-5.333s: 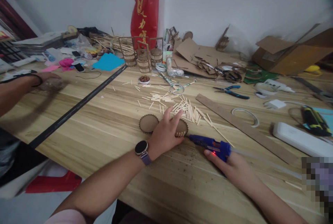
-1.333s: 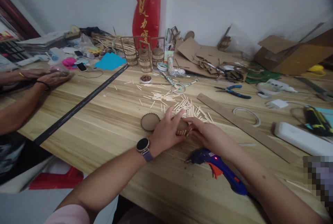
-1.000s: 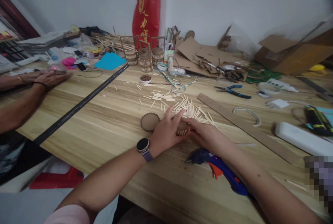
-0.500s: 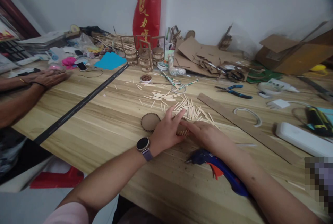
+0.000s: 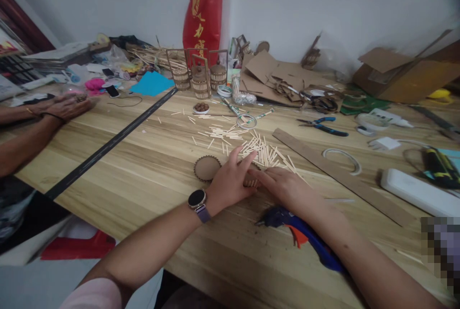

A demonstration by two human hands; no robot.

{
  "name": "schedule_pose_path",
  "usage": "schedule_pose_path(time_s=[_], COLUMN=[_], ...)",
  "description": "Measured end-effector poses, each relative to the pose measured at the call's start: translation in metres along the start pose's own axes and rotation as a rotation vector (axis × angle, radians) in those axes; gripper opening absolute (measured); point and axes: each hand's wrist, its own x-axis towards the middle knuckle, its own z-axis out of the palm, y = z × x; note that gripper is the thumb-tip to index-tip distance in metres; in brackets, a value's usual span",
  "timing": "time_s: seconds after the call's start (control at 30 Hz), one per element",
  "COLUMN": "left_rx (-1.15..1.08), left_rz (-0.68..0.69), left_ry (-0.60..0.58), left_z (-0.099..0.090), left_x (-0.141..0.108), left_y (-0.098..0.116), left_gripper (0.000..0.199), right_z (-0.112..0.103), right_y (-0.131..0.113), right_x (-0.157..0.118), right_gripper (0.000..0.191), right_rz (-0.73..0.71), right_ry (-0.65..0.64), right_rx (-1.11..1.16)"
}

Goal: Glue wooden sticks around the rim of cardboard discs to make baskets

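One stick-edged cardboard tray (image 5: 250, 182) is lying on the wooden table (image 5: 151, 179), at near centre, between the person's two hands and partly hidden by them. A row of pale upright sticks is showing along its near edge; these are too covered to count. The left hand (image 5: 230, 182) is clamping the tray, thumb along the near side, two fingers standing spread over it. The right hand (image 5: 285, 187) is reaching in from the right, fingertips meeting the rim; whether they are pinching a stick cannot be told.

One second round tray (image 5: 207, 168) is sitting just left of the left hand. One blue glue gun (image 5: 311, 233) is lying near, partly under the right forearm. Loose sticks (image 5: 264, 152), too many to count, are lying beyond the hands. One cardboard strip (image 5: 339, 175) and one pair of pliers (image 5: 323, 127) are lying to the right. Farther off, one bowl of brown beads (image 5: 201, 108) is resting before at least three handled baskets (image 5: 201, 86); one red bag (image 5: 203, 17) is standing behind them. At far left, a co-worker's hands (image 5: 68, 107) are resting together.
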Motion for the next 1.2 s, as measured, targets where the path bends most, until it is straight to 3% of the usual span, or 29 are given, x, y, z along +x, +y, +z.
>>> schedule_pose_path(time_s=[0.43, 0.6, 0.87, 1.03, 1.2], left_rx=[0.0, -0.044, -0.007, -0.025, -0.074], left_rz=[0.005, 0.017, 0.011, 0.0, 0.05], left_ry=[-0.001, 0.001, -0.016, -0.024, -0.029], left_z=[-0.001, -0.001, -0.002, -0.004, -0.006], left_x=[0.0, 0.0, -0.001, -0.001, -0.001], left_y=[0.0, -0.001, 0.001, -0.001, -0.005], left_gripper=[0.094, 0.097, 0.091, 0.088, 0.09], right_z=[0.001, 0.003, 0.0, -0.002, -0.018], right_y=[0.0, 0.001, 0.0, 0.001, 0.005], right_x=[-0.001, -0.001, 0.0, -0.001, -0.005], right_gripper=[0.033, 0.036, 0.036, 0.045, 0.022], right_rz=[-0.014, -0.029, -0.029, -0.003, 0.075], right_ry=[0.015, 0.059, 0.021, 0.036, 0.11], right_rx=[-0.008, 0.027, 0.009, 0.075, 0.078])
